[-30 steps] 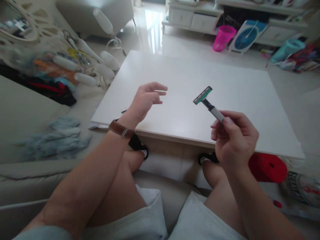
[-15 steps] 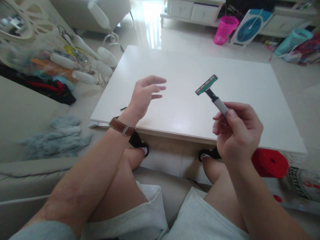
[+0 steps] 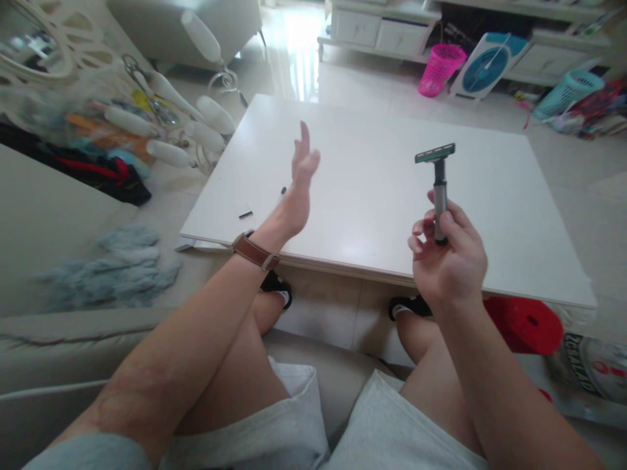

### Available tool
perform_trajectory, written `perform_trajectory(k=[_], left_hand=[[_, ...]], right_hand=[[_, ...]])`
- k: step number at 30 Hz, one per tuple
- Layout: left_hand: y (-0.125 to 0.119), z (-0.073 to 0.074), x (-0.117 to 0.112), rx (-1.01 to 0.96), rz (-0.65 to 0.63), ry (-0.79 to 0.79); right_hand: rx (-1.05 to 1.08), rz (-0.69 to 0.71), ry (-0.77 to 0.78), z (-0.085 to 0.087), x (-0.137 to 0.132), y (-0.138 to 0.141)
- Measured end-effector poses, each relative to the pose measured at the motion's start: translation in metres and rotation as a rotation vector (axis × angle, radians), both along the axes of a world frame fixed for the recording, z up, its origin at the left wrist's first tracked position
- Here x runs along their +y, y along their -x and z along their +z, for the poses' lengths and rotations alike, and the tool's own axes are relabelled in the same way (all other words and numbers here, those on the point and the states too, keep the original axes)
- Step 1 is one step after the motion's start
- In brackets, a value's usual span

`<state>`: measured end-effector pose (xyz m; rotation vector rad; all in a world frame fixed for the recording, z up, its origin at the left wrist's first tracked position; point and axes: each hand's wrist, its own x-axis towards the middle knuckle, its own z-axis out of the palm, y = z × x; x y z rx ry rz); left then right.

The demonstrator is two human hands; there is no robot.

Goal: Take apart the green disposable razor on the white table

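My right hand is closed round the grey handle of a razor, which stands upright with its green head on top, above the near part of a white low table. My left hand is raised over the table's left side, fingers stretched upward and edge-on to me, holding nothing. A brown strap circles that wrist. Two small dark bits lie on the table just left of my left hand.
My knees and black shoes are under the table's near edge. A red roll lies on the floor at the right. Clutter and white rods sit left of the table; a pink basket and a fan stand behind.
My right hand has turned the razor from a leftward tilt to upright. My left hand has rotated from palm-down with curled fingers to edge-on with fingers pointing up.
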<state>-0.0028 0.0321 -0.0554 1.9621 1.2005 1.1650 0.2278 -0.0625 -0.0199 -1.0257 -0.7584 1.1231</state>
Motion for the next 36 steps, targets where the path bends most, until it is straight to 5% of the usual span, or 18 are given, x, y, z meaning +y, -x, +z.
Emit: perform_trajectory(k=[4,9,17,36], left_hand=[[-0.035,-0.001,-0.034,0.451,-0.067,-0.137],[-0.074,-0.006,-0.068,0.660,-0.191,-0.308],[-0.097,-0.012,-0.093,0.735,-0.395,-0.372],[-0.097,-0.006,-0.094,0.681,-0.470,-0.348]], right_hand=[[0.072,-0.100,0.018,-0.006,0.007,-0.003],[0.163,-0.180,0.002,-0.015,0.016,-0.006],[0.320,-0.107,0.114,-0.023,0.019,-0.002],[0.408,-0.011,0.126,-0.016,0.012,-0.002]])
